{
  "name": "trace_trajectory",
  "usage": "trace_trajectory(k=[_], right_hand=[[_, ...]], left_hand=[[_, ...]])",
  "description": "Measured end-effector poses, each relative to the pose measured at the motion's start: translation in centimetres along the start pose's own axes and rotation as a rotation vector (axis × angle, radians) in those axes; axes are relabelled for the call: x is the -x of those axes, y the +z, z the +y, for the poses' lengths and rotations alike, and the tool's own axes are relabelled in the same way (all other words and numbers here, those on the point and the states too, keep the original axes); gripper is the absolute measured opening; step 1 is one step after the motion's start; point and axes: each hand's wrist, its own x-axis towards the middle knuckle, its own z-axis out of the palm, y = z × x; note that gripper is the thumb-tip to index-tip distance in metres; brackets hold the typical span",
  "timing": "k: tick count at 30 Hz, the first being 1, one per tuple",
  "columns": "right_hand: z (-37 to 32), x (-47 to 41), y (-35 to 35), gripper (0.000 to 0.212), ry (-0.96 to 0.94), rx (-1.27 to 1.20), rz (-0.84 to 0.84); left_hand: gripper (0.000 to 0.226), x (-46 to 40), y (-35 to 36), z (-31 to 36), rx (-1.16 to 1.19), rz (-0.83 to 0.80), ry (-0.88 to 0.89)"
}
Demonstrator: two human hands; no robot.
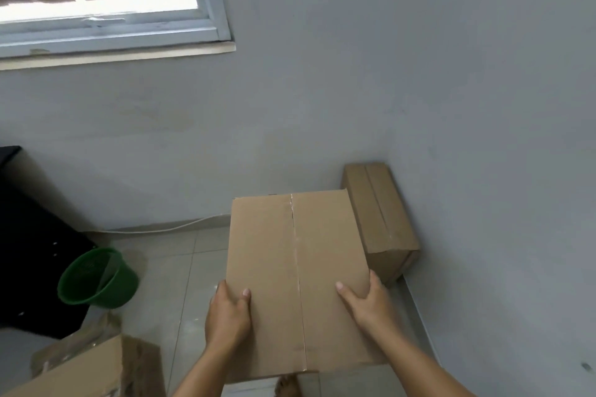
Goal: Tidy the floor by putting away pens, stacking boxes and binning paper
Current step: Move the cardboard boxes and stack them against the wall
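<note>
Plain brown cardboard boxes (296, 280), green bucket (98, 277), grey wall (419, 74), pale tiled floor (180, 267)

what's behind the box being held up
Behind the held box, gripped by the left hand and right hand, a second cardboard box sits on the floor in the wall corner. Its near-left part is covered by the held box.
</note>
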Motion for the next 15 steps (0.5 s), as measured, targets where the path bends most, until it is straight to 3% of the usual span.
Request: trace_trajectory(k=[2, 7, 15], right_hand=[[-1.4, -3.3, 0.6, 0.127, 0.029, 0.015, 0.015], [-4.5, -9.1, 1.5, 0.113, 0.025, 0.041, 0.043], [-0.6, -19.5, 7.1, 0.113, -0.017, 0.104, 0.037]], left_hand=[[0.044, -3.5, 0.8, 1.3, 0.006, -0.013, 0.003], [0.040, -10.8, 2.9, 3.9, 0.006, -0.015, 0.032], [0.033, -21.1, 12.1, 1.3, 0.014, -0.004, 0.068]])
